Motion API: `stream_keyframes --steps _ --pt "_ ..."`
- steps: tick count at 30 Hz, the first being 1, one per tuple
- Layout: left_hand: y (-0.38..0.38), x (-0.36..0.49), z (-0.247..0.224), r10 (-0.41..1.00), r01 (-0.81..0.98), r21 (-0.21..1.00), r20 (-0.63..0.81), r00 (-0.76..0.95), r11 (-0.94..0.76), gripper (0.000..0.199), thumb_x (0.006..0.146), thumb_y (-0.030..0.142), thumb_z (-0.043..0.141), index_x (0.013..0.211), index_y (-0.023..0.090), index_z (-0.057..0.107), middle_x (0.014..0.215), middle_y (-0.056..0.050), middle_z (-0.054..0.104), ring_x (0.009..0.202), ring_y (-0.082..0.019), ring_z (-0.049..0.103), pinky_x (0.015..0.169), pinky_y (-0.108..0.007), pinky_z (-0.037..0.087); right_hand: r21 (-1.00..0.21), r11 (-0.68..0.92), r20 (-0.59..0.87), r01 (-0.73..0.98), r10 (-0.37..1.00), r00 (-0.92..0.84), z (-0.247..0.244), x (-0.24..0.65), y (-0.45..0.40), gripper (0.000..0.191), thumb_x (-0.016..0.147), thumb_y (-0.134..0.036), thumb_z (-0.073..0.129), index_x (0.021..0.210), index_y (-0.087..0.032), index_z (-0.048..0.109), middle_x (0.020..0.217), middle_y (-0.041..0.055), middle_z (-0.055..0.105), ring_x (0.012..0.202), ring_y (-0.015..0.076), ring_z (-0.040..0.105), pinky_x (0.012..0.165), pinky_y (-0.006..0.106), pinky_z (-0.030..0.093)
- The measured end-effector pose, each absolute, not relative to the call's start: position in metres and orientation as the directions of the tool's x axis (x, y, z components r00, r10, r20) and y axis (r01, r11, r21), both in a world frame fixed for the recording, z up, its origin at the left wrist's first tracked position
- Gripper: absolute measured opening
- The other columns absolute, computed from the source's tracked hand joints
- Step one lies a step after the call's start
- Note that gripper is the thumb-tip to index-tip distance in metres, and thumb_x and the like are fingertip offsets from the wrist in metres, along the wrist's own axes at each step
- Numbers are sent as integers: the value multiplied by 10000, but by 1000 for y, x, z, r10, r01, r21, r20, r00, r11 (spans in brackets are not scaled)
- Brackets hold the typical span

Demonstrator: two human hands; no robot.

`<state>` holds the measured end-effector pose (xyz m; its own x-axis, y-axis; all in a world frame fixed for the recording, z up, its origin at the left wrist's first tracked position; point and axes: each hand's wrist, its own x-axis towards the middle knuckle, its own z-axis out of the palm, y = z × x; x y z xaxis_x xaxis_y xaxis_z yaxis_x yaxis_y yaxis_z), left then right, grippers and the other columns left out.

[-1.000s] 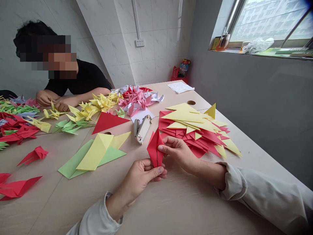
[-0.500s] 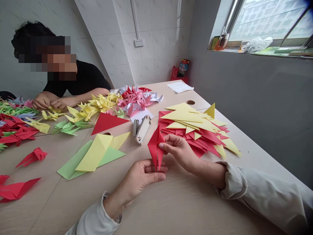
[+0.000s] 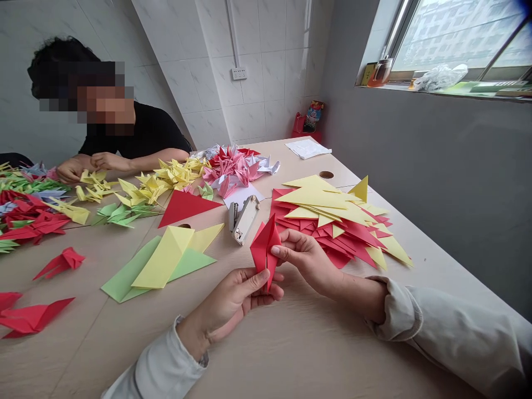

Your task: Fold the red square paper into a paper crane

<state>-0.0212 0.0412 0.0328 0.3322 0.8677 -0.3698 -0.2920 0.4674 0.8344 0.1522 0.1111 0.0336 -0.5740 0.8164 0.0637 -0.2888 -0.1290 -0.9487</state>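
Observation:
A piece of folded red paper (image 3: 265,247), narrow and diamond-shaped with a slit down its lower half, is held upright above the table between my two hands. My left hand (image 3: 243,291) pinches its lower tip, thumb in front and fingers behind. On the right edge, my right hand (image 3: 310,260) grips it between thumb and fingers. Just behind the paper stands a stapler (image 3: 244,220). Beyond my right hand lies a stack of red and yellow paper triangles (image 3: 332,213). Left of my hands are green and yellow folded sheets (image 3: 164,260).
Several finished paper cranes, yellow (image 3: 174,174), pink (image 3: 233,166) and red (image 3: 37,219), cover the far and left table. Loose red folded pieces (image 3: 35,318) lie at near left. Across the table sits a person in black (image 3: 153,130). A flat red triangle (image 3: 187,208) lies left of the stapler.
My left thumb has come down onto the lower tip of the red paper, and the fingers have closed behind it. The other person's hand has lifted off the yellow paper slightly.

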Motion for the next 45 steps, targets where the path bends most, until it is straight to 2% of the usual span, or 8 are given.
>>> stream_keyframes --steps 4,10,19,23,26,29,34,45 --pt "43 -21 33 874 -372 802 -353 335 467 293 917 341 559 1000 114 723 815 -76 697 793 -139 631 792 -257 506 -927 -169 82 -335 778 -623 32 151 111 174 827 -320 675 849 -174 583 754 -7 612 638 109 549 648 277 470" --pt "43 -23 30 876 -340 822 -351 331 458 217 891 285 604 992 132 720 795 -56 688 807 -129 613 810 -250 487 -935 -149 93 -320 772 -629 29 151 113 201 823 -343 681 869 -172 587 752 1 624 634 121 571 644 293 482" --pt "41 -13 30 932 -99 935 -323 163 341 126 765 230 705 849 136 709 801 -54 711 797 -165 626 772 -272 472 -975 -42 81 -217 845 -528 25 150 112 243 791 -395 699 872 -182 615 842 25 630 722 143 592 663 280 491" --pt "40 -12 33 936 -91 940 -313 161 330 119 762 188 678 863 133 708 835 -63 724 832 -175 632 797 -280 474 -983 6 99 -184 860 -500 27 149 111 238 795 -392 692 846 -173 615 825 30 618 723 146 570 666 288 481" --pt "39 -14 34 926 -161 924 -308 218 346 169 817 224 635 946 144 707 919 -81 737 886 -189 645 830 -304 481 -984 24 110 -178 864 -491 28 149 112 210 809 -367 679 849 -173 610 825 23 610 723 141 559 665 285 469" --pt "39 -13 33 918 -154 915 -337 211 372 207 831 309 657 948 148 715 902 -85 746 867 -194 665 802 -305 497 -982 34 120 -183 865 -487 27 149 112 185 815 -344 674 852 -176 607 821 14 604 724 133 552 663 273 460" --pt "40 -10 30 912 -97 912 -381 154 397 268 732 364 764 863 133 734 863 -95 758 849 -213 687 768 -301 514 -980 -6 91 -198 872 -480 28 150 112 203 784 -359 703 831 -186 607 794 -2 614 711 126 555 663 255 454" --pt "38 -6 24 947 14 949 -314 63 314 281 709 398 763 843 152 736 815 -70 756 835 -232 680 737 -311 511 -954 -154 -9 -256 872 -489 29 148 110 246 739 -371 742 786 -176 598 720 -19 596 654 111 547 623 238 456"
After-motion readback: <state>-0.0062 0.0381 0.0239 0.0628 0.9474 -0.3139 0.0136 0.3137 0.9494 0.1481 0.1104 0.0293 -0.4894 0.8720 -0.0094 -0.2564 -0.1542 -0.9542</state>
